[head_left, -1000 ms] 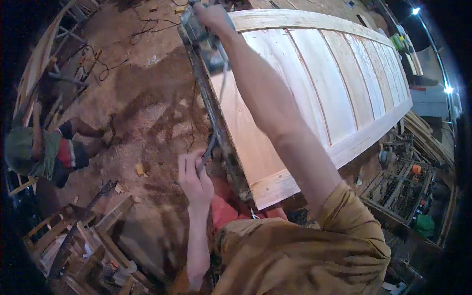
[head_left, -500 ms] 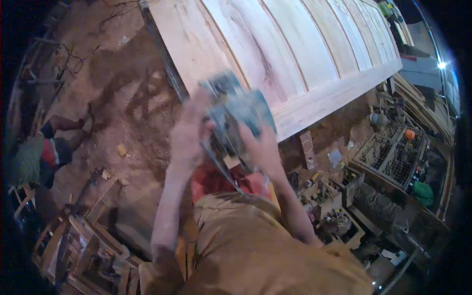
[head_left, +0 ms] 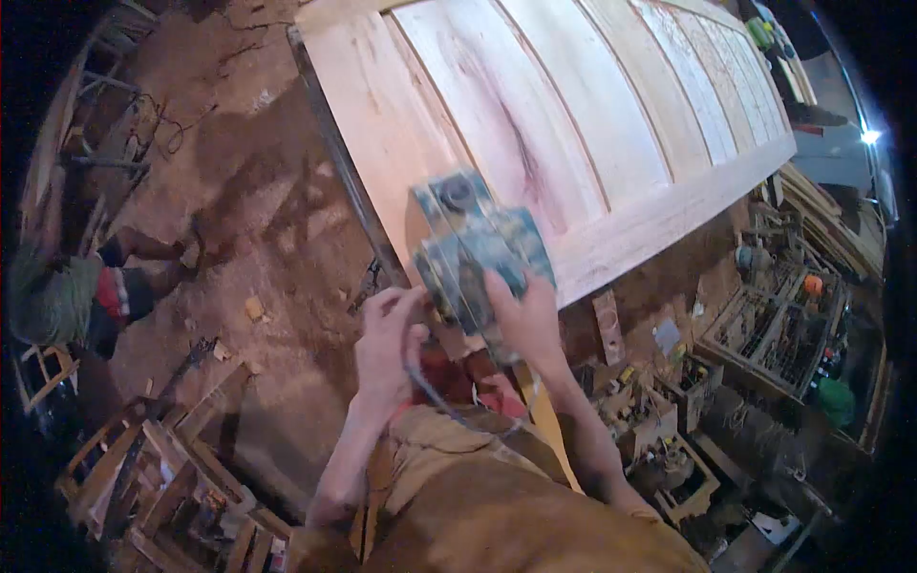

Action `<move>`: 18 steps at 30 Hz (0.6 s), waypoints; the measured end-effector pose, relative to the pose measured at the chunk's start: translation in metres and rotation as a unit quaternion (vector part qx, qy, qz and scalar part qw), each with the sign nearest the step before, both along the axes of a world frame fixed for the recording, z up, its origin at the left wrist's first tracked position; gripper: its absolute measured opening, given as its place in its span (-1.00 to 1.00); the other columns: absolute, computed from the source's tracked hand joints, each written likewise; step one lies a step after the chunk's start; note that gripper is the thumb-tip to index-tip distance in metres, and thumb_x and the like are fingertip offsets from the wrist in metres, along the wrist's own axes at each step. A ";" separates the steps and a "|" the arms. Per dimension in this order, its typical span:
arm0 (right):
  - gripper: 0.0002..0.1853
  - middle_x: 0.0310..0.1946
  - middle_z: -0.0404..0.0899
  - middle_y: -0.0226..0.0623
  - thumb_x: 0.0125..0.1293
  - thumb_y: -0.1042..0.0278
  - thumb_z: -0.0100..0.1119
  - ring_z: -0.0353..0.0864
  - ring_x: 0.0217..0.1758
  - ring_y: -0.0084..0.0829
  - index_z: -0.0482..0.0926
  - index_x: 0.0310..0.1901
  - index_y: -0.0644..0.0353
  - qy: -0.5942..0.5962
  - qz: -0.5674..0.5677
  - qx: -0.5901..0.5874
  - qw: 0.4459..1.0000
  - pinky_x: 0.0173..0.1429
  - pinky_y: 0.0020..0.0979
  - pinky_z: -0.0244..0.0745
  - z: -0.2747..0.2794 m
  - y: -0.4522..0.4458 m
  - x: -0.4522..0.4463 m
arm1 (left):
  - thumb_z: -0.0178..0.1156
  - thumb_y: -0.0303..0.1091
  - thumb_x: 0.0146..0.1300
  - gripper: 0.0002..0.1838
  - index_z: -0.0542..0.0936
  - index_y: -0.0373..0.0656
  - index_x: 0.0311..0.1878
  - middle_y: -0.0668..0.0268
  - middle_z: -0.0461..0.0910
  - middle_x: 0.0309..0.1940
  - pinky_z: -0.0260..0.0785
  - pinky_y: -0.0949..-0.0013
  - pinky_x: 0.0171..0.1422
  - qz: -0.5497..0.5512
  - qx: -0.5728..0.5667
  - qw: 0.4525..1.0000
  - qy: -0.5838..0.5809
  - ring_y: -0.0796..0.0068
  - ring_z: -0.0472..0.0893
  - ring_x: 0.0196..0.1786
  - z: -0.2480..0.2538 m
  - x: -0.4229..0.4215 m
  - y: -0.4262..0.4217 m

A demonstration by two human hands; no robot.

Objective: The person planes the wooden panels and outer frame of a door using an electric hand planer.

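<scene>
A teal power tool [head_left: 482, 253] sits over the near left corner of a pale wooden panel [head_left: 611, 105] made of several boards in a frame. My right hand [head_left: 525, 320] grips the tool's near right side, the thumb lying on top of it. At the tool's left side is my left hand [head_left: 390, 344], its fingers curled; whether they press the tool or the cord is too unclear to tell. The dark cord [head_left: 435, 393] hangs from near my left hand and loops across my shirt.
At the left a person [head_left: 86, 296] is on the brown floor [head_left: 258, 201]. Wood scraps and frames [head_left: 181, 468] lie at the lower left. At the right stand a metal rack [head_left: 774, 325], a green bundle [head_left: 834, 403] and stacked boards [head_left: 831, 224].
The tool has come from the panel's far left edge to the near corner. My left hand has moved up beside it, and the blur has lessened.
</scene>
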State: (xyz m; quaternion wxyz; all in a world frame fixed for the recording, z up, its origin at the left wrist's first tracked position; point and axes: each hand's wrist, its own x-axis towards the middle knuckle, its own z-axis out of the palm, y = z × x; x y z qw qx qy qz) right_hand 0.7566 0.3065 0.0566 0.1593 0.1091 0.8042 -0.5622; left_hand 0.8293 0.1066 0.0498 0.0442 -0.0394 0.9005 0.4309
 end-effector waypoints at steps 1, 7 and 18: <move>-0.54 -0.29 0.74 -0.02 0.39 0.05 0.24 0.75 -0.22 -0.23 0.68 -0.03 0.40 0.050 0.013 0.021 0.998 -0.04 -0.19 0.57 -0.005 -0.018 -0.037 | 0.14 -0.44 0.40 -0.55 0.52 -0.08 0.35 0.16 0.46 0.21 0.56 0.20 0.16 0.003 0.000 1.000 0.008 0.09 0.61 0.16 -0.003 -0.002 -0.015; -0.35 -0.32 0.70 0.24 0.34 -0.21 0.17 0.75 -0.17 0.14 0.70 -0.28 0.43 0.108 0.041 0.100 0.988 -0.01 -0.06 0.59 -0.019 -0.133 -0.256 | 0.08 -0.38 0.50 -0.70 0.56 -0.19 0.22 0.08 0.49 -0.09 0.46 0.09 0.03 0.179 -0.065 0.980 0.062 0.07 0.57 -0.09 -0.025 -0.016 -0.081; -0.12 -0.01 0.65 0.34 0.37 -0.46 -0.04 0.62 0.23 0.23 0.68 0.02 0.44 0.157 0.101 0.135 0.973 0.25 0.10 0.49 -0.021 -0.253 -0.474 | 0.12 -0.54 0.37 -0.72 0.58 -0.27 0.12 0.13 0.44 -0.20 0.40 0.17 -0.01 0.219 -0.015 0.962 0.165 0.16 0.50 -0.15 -0.030 -0.113 -0.096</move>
